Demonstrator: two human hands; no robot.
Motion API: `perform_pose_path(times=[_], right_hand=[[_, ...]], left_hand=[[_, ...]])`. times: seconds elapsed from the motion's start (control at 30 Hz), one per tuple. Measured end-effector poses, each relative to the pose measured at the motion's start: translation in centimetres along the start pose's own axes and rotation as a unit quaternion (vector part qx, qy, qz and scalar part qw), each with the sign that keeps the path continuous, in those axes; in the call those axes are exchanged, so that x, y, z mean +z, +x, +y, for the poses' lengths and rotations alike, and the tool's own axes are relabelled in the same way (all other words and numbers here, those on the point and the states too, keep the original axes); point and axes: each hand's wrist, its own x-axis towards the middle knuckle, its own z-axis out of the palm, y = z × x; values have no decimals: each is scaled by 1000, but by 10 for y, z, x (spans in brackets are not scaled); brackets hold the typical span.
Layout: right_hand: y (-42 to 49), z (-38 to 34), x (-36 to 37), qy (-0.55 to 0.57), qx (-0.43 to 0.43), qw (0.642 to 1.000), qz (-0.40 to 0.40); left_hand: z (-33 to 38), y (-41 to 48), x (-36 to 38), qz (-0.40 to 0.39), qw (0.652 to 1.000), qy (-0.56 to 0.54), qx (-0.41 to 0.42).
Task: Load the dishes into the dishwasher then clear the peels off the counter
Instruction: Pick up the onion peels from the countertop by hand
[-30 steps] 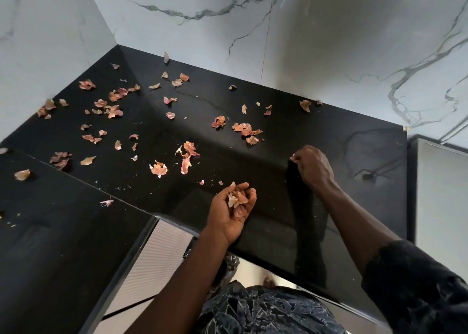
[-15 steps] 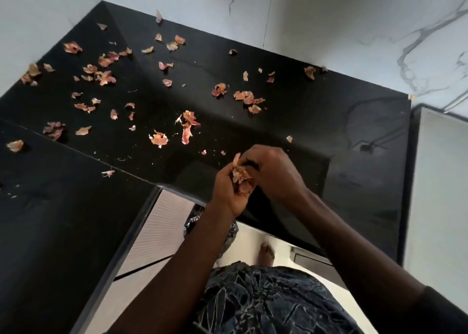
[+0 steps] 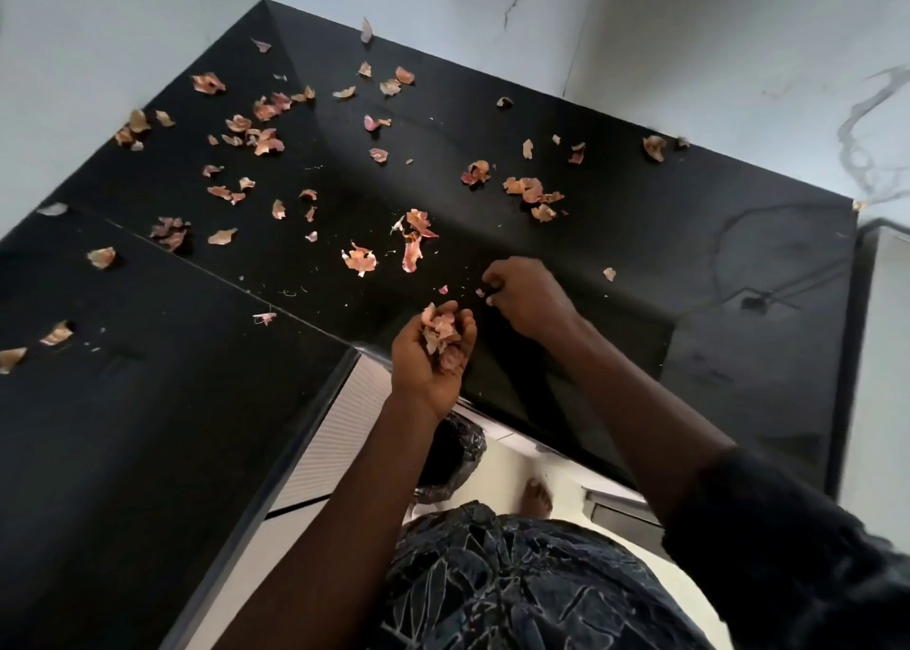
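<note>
left hand (image 3: 433, 359) cupped palm-up over counter (image 3: 640, 265) edge, fingers curled round a clump of peels (image 3: 440, 329); more scattered across the black top. right hand (image 3: 529, 299) knuckles-up, fingertips tucked under; cannot tell if pinching a fragment.

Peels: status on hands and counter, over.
Left hand cupped round gathered peels. Right hand curled at a small scrap on the counter, grip unclear. Many loose peels lie scattered beyond, nothing over them.
</note>
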Motion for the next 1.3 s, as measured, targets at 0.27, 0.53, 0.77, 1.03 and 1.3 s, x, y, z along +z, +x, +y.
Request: perform_pose_path(times=[0.27, 0.53, 0.77, 1.03, 1.3], right_hand=[[17, -47, 49, -86, -113, 989, 37], [13, -37, 38, -104, -136, 985, 3], [-13, -27, 2, 143, -41, 987, 65], [-44, -75, -1, 132, -148, 979, 56], [-38, -43, -34, 259, -75, 962, 54]], left_hand=[[27, -5, -11, 20, 999, -32, 38], [36, -3, -13, 37, 998, -39, 42], [25, 0, -10, 43, 998, -33, 21], [12, -5, 2, 45, 998, 24, 23], [10, 0, 3, -7, 1000, -18, 6]])
